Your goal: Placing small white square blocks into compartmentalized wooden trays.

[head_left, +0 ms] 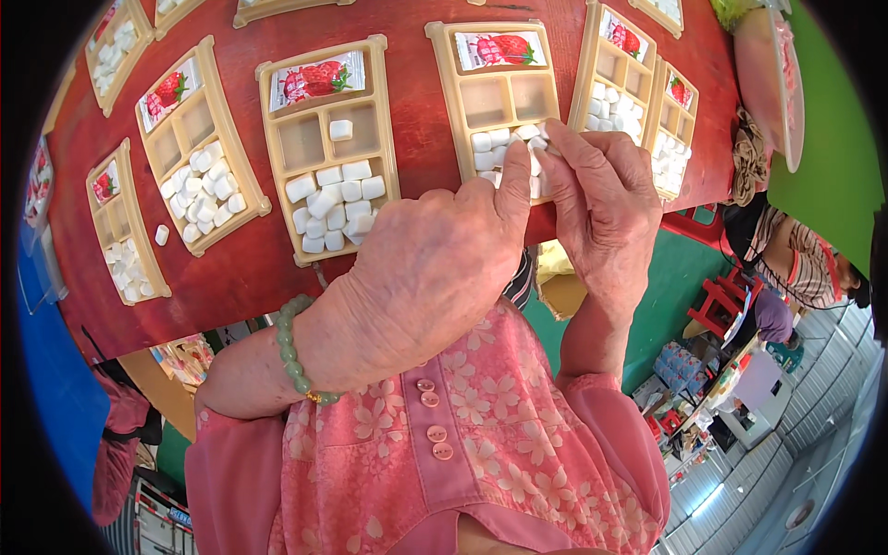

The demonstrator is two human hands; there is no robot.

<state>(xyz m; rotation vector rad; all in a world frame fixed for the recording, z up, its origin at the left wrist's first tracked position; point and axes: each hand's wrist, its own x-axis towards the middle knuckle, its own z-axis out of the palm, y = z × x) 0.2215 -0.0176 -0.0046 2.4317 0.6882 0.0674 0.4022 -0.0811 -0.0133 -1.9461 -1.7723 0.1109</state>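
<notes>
My left hand (435, 268), with a green bead bracelet on the wrist, and my right hand (601, 199) meet over a beige compartment tray (444, 65) on a red table (240, 268). Both hands pinch small white candy cubes (490, 143) lying in that tray's lower compartment. A strawberry-print packet (500, 48) fills the tray's top slot. The neighbouring tray (277, 176) to the left holds a heap of white cubes (333, 208), one lone cube (340, 129) and its own strawberry packet (317, 80).
Several more beige trays with white cubes and strawberry packets line the red table, such as ones at the left (236, 176) and the right (592, 55). A loose cube (162, 235) lies on the table. Another person (795, 264) sits at the right.
</notes>
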